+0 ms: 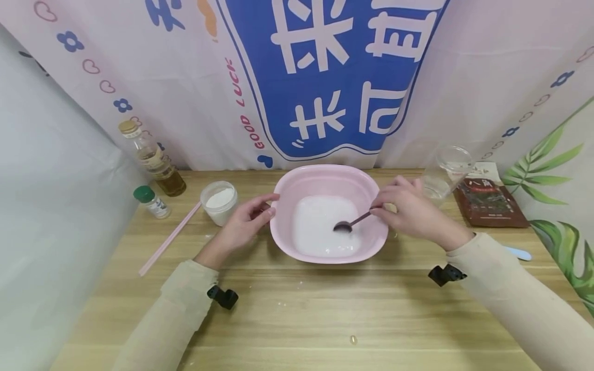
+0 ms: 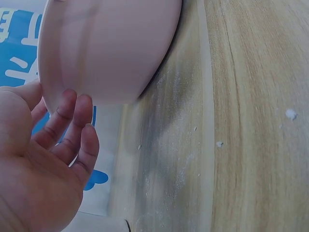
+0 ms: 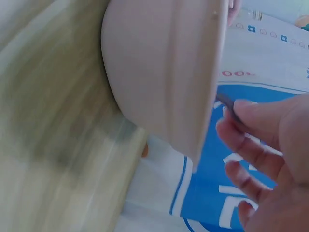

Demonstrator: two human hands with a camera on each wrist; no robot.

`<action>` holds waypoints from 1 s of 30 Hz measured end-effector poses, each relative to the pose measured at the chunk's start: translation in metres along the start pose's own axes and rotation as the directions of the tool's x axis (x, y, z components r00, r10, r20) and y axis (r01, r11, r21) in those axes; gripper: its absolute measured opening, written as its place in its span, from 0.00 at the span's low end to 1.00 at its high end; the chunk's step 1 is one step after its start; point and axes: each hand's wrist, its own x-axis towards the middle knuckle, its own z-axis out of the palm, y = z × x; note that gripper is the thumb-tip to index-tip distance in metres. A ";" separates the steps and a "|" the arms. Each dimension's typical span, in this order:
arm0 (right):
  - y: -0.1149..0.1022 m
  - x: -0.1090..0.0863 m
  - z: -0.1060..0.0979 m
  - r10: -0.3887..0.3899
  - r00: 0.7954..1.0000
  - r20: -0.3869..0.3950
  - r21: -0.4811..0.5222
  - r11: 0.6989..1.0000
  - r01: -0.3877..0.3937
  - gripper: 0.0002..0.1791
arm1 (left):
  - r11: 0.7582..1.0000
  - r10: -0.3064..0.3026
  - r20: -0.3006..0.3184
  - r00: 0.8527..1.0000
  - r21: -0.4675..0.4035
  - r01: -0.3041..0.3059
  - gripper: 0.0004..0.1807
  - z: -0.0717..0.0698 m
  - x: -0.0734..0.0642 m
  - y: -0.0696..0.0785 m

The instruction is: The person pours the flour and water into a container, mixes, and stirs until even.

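Observation:
A pink plastic basin (image 1: 284, 234) stands on the wooden table, with milky white liquid (image 1: 317, 221) in its bottom. My left hand (image 1: 246, 221) holds the basin's left rim; in the left wrist view the thumb and fingers meet that edge, the other fingers loosely bent by the outer wall. With thumb and fingertips, my right hand (image 1: 408, 208) pinches the handle of a small dark brown spoon (image 1: 343, 226) over the basin's right side. The spoon's bowl is at the liquid; how deep it dips I cannot tell. In the right wrist view the basin's wall hides the spoon's bowl.
Left of the basin are a tub of white powder (image 1: 220, 203), pink chopsticks (image 1: 169, 239), a green-capped shaker (image 1: 152, 202) and an oil bottle (image 1: 158, 165). To the right are a clear plastic container (image 1: 443, 172), a brown-red packet (image 1: 489, 203) and a light blue handle (image 1: 518, 253).

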 end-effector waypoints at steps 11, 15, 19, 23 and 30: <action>-0.021 0.023 0.034 0.007 1.000 -0.014 0.013 1.000 -0.007 0.04 | 1.000 0.019 0.003 1.000 -0.010 -0.019 0.23 0.003 0.002 -0.003; -0.021 0.031 0.035 0.043 0.998 -0.043 -0.032 0.998 -0.044 0.03 | 1.000 0.016 0.005 1.000 -0.004 -0.016 0.23 0.003 0.002 -0.002; -0.014 0.034 0.032 0.042 0.994 -0.096 -0.087 0.995 -0.051 0.02 | 1.000 0.013 0.001 1.000 0.006 -0.013 0.23 0.002 0.001 -0.002; -0.004 0.028 0.021 0.036 0.994 -0.103 -0.096 0.994 -0.046 0.03 | 1.000 0.016 -0.006 1.000 0.012 -0.016 0.23 0.001 0.000 -0.001; 0.005 0.007 -0.005 -0.047 0.999 0.014 -0.071 0.996 0.048 0.03 | 1.000 0.017 -0.001 1.000 0.014 -0.017 0.23 -0.001 0.000 0.000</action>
